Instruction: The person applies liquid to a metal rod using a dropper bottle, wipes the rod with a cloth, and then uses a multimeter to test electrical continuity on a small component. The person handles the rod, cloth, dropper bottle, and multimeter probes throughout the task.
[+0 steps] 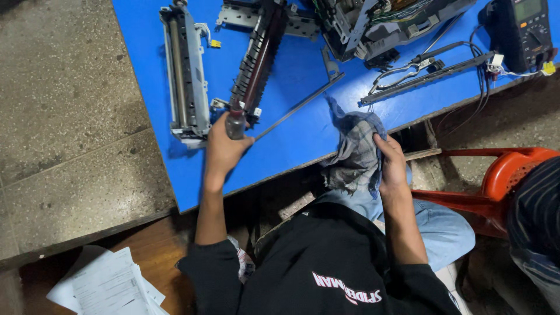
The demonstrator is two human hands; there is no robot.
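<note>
Roller assembly [256,58], long and dark with a reddish core, lies slantwise on the blue surface [291,137], running from its near end at about 7 o'clock up toward 1 o'clock. The left hand [223,150] is closed around that near end, fingers wrapped on the dark cylindrical tip. The right hand [392,166] is closed on a crumpled grey-blue checked cloth [353,151], which drapes over the near edge of the surface at about 4 o'clock from the roller's near end.

One grey metal frame unit [186,73] lies just beside the roller, at 9 o'clock. One thin metal rod [300,105] runs from near the left hand toward 2 o'clock. One opened machine body [385,23] sits at the far edge, and one dark multimeter [522,32] at the far right corner. One red plastic chair [501,181] stands at 3 o'clock of the right hand. Loose white papers [108,286] lie on the floor at 7 o'clock.
</note>
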